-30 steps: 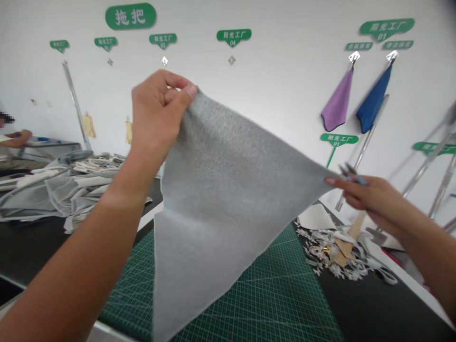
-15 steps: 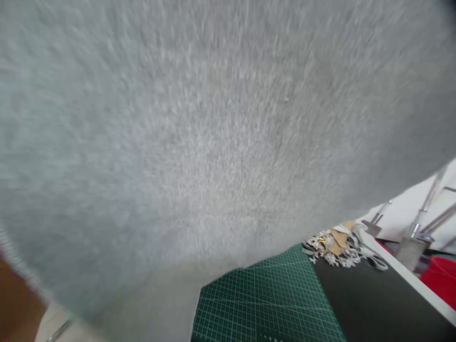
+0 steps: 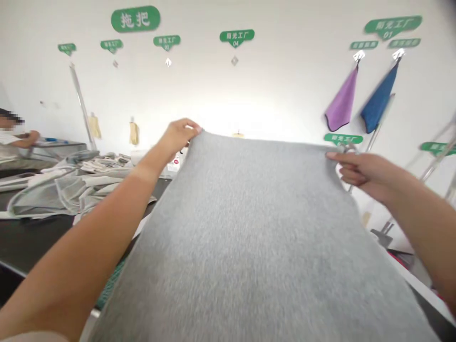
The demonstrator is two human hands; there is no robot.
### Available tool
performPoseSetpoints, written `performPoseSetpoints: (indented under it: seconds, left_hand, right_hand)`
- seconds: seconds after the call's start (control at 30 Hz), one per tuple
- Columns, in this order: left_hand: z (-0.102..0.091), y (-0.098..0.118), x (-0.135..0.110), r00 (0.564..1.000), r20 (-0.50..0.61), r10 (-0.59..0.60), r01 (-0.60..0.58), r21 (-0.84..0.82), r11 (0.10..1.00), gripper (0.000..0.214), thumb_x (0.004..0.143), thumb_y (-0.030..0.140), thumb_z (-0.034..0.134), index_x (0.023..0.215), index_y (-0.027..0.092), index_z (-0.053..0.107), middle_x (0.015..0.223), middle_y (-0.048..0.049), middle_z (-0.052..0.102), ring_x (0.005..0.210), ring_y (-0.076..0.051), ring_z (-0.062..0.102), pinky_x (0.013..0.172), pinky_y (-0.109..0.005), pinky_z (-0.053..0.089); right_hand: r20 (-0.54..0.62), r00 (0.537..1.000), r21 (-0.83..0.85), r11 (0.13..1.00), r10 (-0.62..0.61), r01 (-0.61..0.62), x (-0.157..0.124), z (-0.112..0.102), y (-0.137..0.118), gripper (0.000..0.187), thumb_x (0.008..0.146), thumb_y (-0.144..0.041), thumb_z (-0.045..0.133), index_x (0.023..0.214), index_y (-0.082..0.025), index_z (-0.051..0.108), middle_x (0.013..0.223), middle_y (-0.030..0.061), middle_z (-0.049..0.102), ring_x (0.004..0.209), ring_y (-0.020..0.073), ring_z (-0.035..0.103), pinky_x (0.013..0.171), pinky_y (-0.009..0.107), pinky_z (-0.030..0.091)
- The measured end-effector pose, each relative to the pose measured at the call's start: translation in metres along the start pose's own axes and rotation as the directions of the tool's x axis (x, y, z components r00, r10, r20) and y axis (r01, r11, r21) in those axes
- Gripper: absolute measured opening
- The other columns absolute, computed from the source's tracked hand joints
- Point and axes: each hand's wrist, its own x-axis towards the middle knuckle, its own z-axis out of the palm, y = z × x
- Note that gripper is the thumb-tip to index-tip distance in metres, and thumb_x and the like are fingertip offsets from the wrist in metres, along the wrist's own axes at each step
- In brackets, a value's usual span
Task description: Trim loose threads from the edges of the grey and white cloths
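A grey fleece cloth stretches across the middle of the view and covers most of the cutting mat. My left hand pinches its far left corner between thumb and fingers. My right hand holds the far right corner, and a small metal tool, possibly snips, shows at its fingers. Only a thin strip of the green cutting mat shows beside the cloth, below my left forearm.
A heap of grey and white cloth lies on the black table at left. Behind it, a person sits at another bench. A purple cloth and a blue cloth hang on the wall at right, above metal poles.
The cloth hung as a triangle a second ago, then blurred close across the view. Now it lies lower and wider between my hands, hiding the scraps and most of the mat.
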Motion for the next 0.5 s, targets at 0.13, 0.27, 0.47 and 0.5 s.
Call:
performPoseSetpoints:
  seconds: [0.13,0.27,0.47,0.5]
  left_hand:
    - [0.050,-0.098,-0.005,0.976,0.134,-0.171,0.173,-0.007,0.985,0.028,0.082,0.037,0.070,0.100,0.016,0.071,0.085,-0.0034,0.067,0.074,-0.014,0.059,0.063,-0.022,0.048]
    - [0.087,-0.162,-0.019,0.926,0.131,-0.355,0.307,0.291,0.906,0.020,0.082,0.026,0.065,0.098,0.016,0.072,0.089,-0.0078,0.071,0.080,-0.019,0.064,0.072,-0.028,0.051]
    - [0.172,-0.176,-0.068,0.905,0.263,-0.334,0.158,0.522,0.838,0.028,0.080,0.017,0.061,0.106,0.022,0.070,0.102,-0.0081,0.074,0.096,-0.025,0.068,0.086,-0.033,0.049]
    - [0.191,-0.170,-0.079,0.886,0.366,-0.284,0.098,0.451,0.887,0.027,0.081,0.019,0.061,0.107,0.023,0.069,0.102,-0.0064,0.075,0.094,-0.023,0.068,0.085,-0.031,0.050]
  right_hand:
    - [0.007,0.989,-0.033,0.989,0.147,-0.146,0.010,0.043,0.108,0.055,0.084,-0.037,0.078,0.058,-0.025,0.030,0.040,-0.0101,0.027,0.037,0.0036,0.018,0.042,0.027,0.008]
    - [0.040,0.980,-0.047,0.980,0.195,-0.193,0.014,0.070,0.200,0.060,0.074,-0.050,0.079,0.056,-0.025,0.028,0.035,-0.0092,0.027,0.035,0.0046,0.019,0.038,0.023,0.011]
    - [0.045,0.974,0.048,0.973,0.224,-0.226,0.004,0.101,0.284,0.046,0.071,-0.051,0.078,0.067,-0.023,0.041,0.039,-0.0112,0.028,0.035,0.0050,0.019,0.036,0.021,0.011]
    - [0.032,0.976,0.073,0.973,0.215,-0.217,0.004,0.104,0.293,0.046,0.071,-0.051,0.078,0.069,-0.023,0.042,0.040,-0.0114,0.028,0.035,0.0051,0.019,0.036,0.021,0.010]
